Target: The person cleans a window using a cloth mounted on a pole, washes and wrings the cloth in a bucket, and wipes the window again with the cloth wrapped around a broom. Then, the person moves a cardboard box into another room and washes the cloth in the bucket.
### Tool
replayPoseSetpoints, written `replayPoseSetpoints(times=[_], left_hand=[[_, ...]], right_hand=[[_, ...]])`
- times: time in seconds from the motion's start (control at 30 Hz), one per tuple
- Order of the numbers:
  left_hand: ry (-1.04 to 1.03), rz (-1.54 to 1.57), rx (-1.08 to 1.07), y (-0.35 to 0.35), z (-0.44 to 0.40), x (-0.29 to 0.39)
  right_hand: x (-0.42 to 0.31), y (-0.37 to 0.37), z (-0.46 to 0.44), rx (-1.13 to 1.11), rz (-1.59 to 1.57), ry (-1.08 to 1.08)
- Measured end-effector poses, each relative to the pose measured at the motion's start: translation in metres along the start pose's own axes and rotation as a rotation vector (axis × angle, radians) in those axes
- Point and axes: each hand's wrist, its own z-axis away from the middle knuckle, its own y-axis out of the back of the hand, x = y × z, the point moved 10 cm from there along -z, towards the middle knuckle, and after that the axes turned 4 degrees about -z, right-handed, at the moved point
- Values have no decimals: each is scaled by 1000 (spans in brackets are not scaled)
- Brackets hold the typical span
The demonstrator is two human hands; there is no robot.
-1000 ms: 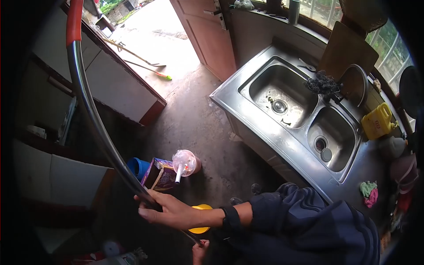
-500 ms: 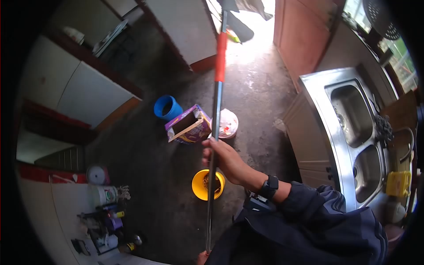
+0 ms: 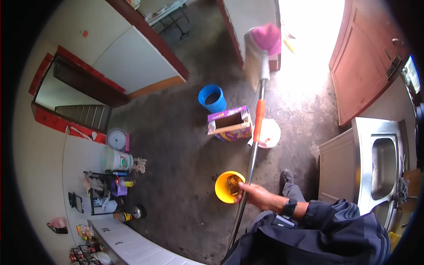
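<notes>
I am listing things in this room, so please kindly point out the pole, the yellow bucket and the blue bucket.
Pole [image 3: 252, 161]: head view, on its bare metal shaft.
Yellow bucket [image 3: 220, 187]: head view, on its wall, left side.
Blue bucket [image 3: 217, 105]: head view, on its outer wall.

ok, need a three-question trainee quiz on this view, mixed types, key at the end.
1. Which hand is visible on the pole?
A) Left
B) Right
2. True or false: the yellow bucket has something inside it.
3. Fill in: just above the purple box in the picture stands a ___ ___.

Key:
1. B
2. True
3. blue bucket
</notes>
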Motion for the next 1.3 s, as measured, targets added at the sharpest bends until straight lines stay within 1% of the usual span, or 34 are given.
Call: replayPoseSetpoints(times=[0.07,0.27,0.4,0.53,0.63,0.7,0.73,0.83,0.87,0.93,1.03,1.13,1.17,1.27,1.3], left_hand=[[-26,-9,-13,-9,-18,34],[-109,-44,-16,-34,-55,149],[-187,-51,-17,-58,-62,230],[-235,-22,-2,-75,-60,288],[-233,4,6,-87,-65,309],[-215,12,-13,-95,-75,320],[-203,19,-10,-95,-80,321],[-176,36,-6,-96,-100,322],[-167,47,0,-94,-106,321],[-150,72,0,-89,-119,324],[-136,105,6,-79,-142,332],[-135,124,0,-66,-167,349],[-136,126,-1,-61,-175,355],[-140,141,-2,-51,-196,371],[-136,145,-2,-50,-201,375]], right_hand=[[-9,-4,-3,16,43,-38],[-45,3,-18,-81,-3,-109],[-109,-3,-15,-186,109,-89],[-145,-1,-30,-213,181,-116],[-173,-2,-41,-205,262,-113],[-201,13,-54,-132,342,-87],[-211,-1,-72,-146,418,-69],[-221,-8,-104,-184,431,-63],[-213,-1,-126,-193,416,-85],[-223,-6,-149,-149,417,-96],[-214,14,-193,-33,435,-208],[-224,33,-238,73,504,-158],[-231,44,-248,163,632,-134],[-237,62,-271,228,699,-93],[-234,71,-277,222,735,-144]])
